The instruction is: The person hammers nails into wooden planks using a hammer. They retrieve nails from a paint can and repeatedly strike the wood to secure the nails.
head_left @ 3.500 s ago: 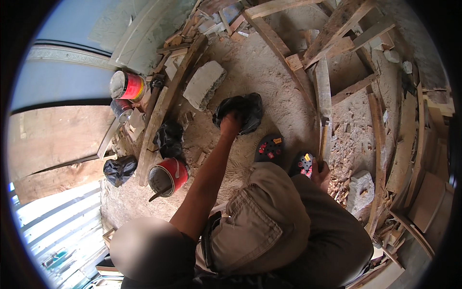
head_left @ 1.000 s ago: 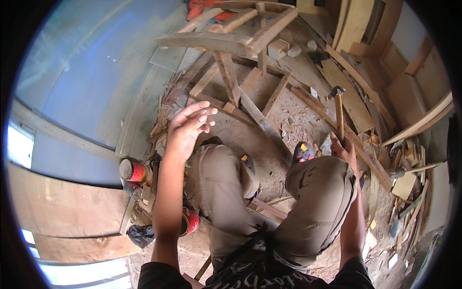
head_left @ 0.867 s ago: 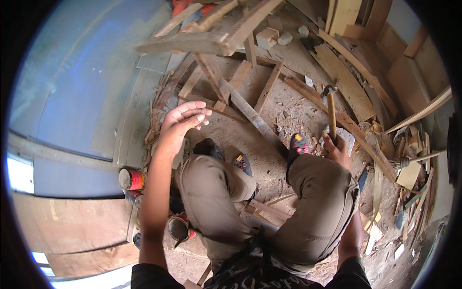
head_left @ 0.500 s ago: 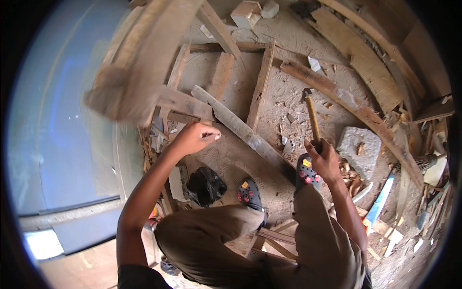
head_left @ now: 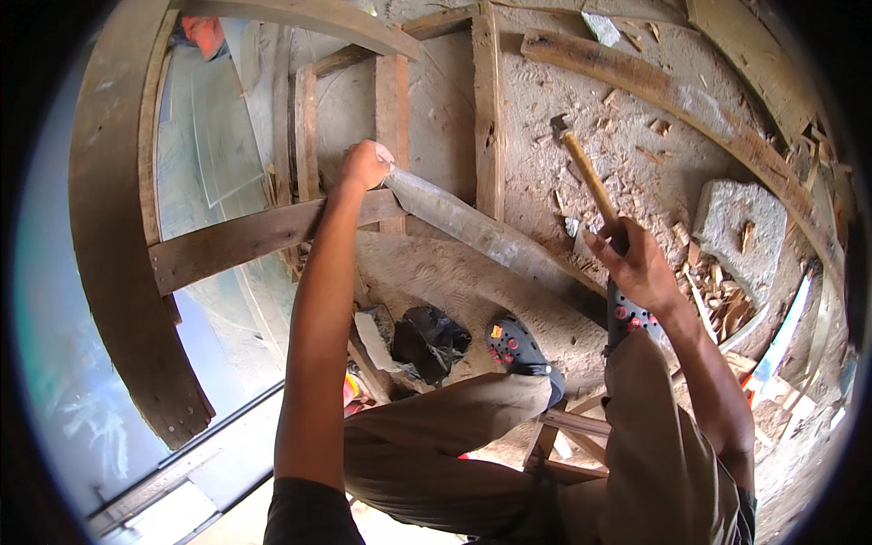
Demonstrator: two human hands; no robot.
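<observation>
My left hand (head_left: 367, 165) is closed at the upper end of a long grey wooden plank (head_left: 490, 238), covering its tip; the fingers are partly hidden. The plank slants down to the right towards my shoe. A wooden crossbar (head_left: 245, 241) runs close by this hand, joined at its left end to a broad curved wooden piece (head_left: 109, 200). In my right hand (head_left: 639, 268) is a hammer (head_left: 589, 177), held by the lower part of its wooden handle. Its metal head points up and away, above the dusty ground and apart from the wood.
A frame of wooden bars (head_left: 488, 109) lies on the ground ahead. Further right are a long beam (head_left: 672, 104), a concrete block (head_left: 740, 232), wood chips and a handsaw (head_left: 781, 336). A black plastic bag (head_left: 431, 343) sits near my left foot. A bluish sheet (head_left: 54, 336) stands at left.
My left hand has moved up to the plank's end. The blurred curved wooden piece has swung to the left, with its crossbar now in full view. My right hand still holds the hammer.
</observation>
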